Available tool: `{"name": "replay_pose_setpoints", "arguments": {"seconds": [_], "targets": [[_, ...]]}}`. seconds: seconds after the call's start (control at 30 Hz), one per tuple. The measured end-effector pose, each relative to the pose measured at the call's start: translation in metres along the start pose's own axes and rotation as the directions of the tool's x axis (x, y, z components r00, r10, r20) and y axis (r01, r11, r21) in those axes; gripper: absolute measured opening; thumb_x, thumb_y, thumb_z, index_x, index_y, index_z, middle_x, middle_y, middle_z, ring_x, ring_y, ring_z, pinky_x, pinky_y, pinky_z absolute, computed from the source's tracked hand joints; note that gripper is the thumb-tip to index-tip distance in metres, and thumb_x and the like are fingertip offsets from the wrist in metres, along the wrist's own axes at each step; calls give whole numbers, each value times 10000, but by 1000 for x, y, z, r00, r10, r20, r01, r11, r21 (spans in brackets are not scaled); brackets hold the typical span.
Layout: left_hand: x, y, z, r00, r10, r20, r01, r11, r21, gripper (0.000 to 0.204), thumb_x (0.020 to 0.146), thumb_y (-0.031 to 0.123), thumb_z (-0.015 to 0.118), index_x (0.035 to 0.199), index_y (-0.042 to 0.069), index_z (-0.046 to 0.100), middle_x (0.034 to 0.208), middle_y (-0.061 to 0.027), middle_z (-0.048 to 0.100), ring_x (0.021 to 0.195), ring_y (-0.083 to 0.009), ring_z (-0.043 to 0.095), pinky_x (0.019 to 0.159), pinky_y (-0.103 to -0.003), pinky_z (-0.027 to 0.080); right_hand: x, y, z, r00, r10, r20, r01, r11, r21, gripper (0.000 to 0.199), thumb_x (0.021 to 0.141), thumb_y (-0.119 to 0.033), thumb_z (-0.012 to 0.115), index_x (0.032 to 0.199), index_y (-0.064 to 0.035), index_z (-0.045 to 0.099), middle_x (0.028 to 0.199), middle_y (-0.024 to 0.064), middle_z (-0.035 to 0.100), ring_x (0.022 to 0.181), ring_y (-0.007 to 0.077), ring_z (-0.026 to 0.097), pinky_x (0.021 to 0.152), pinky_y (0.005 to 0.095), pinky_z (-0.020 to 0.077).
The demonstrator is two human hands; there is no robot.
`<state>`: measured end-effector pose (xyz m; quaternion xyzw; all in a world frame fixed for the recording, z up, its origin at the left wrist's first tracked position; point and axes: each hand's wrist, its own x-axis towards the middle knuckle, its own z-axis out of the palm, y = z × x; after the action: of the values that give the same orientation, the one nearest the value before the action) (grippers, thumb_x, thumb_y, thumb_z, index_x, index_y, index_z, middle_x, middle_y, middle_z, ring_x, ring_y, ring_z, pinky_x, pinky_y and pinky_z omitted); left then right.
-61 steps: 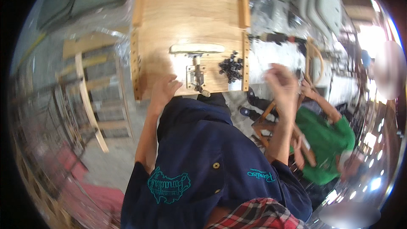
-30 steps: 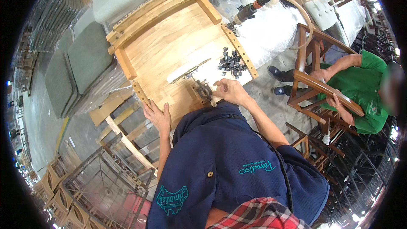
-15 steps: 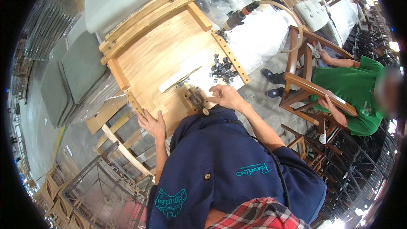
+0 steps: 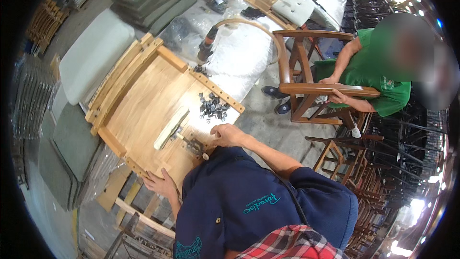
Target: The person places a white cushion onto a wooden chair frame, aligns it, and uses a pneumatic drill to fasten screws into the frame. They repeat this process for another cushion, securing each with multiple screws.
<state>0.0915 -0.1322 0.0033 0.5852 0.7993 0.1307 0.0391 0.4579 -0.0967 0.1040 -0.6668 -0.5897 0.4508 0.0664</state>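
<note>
A pale wooden board [image 4: 143, 110] framed with wooden bars lies in front of me. My left hand [image 4: 162, 185] rests at its near left edge, fingers spread, beside a drilled wooden strip. Close to my body, my right hand [image 4: 227, 135] is curled with thumb and fingertips together, just right of a metal clamp [image 4: 194, 146] with a round knob. Whatever those fingers hold, if anything, cannot be made out. A pale strip-shaped pad [image 4: 171, 128] lies on the board at the clamp's end. Small black pieces [image 4: 213, 107] are heaped on the board beyond my right hand.
A power driver [image 4: 207, 47] with a curved hose stands beyond the board on a plastic-covered surface. Padded panels [image 4: 96, 52] lean at the left. On the right, a co-worker in green [image 4: 366, 67] holds a brown wooden chair frame [image 4: 330, 89].
The view has turned, so the board appears further left and lower. My hands keep about the same places at the board. The co-worker's hands have come closer together on the chair frame.
</note>
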Motion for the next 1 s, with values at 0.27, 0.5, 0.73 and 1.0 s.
{"name": "replay_pose_setpoints", "arguments": {"seconds": [0.27,0.5,0.73,1.0], "targets": [[2,-4,4,999,45,-26,-44,999,11,742,974,460,639,1475,-54,454,1605,-274,278,1434,-448,279,1154,-563,326,-4,0,3,1000,-22,-7,21,1000,-7,519,851,-369,789,1226,-32,666,985,133,711,969,310,687,833,403,542],[1,0,4,999,37,-18,-37,999,1,739,967,464,645,1453,-64,472,1576,-311,302,1419,-458,309,1149,-562,343,5,-5,-1,998,-51,29,52,998,-29,559,838,-425,781,1213,-26,666,987,171,729,980,347,696,861,426,548],[2,-2,-5,996,64,-60,-65,998,-18,716,942,424,682,1432,-61,488,1579,-300,304,1441,-477,282,1173,-569,312,14,-9,3,995,-102,21,103,993,-58,540,863,-416,777,1218,-19,688,995,170,726,947,318,698,841,411,547],[1,2,-10,996,58,-63,-64,994,-91,698,918,364,721,1417,-67,491,1583,-297,294,1438,-477,280,1172,-579,302,20,-12,10,992,-128,24,128,992,-14,490,845,-328,790,1196,-1,691,909,155,715,864,298,698,785,382,546]]}}
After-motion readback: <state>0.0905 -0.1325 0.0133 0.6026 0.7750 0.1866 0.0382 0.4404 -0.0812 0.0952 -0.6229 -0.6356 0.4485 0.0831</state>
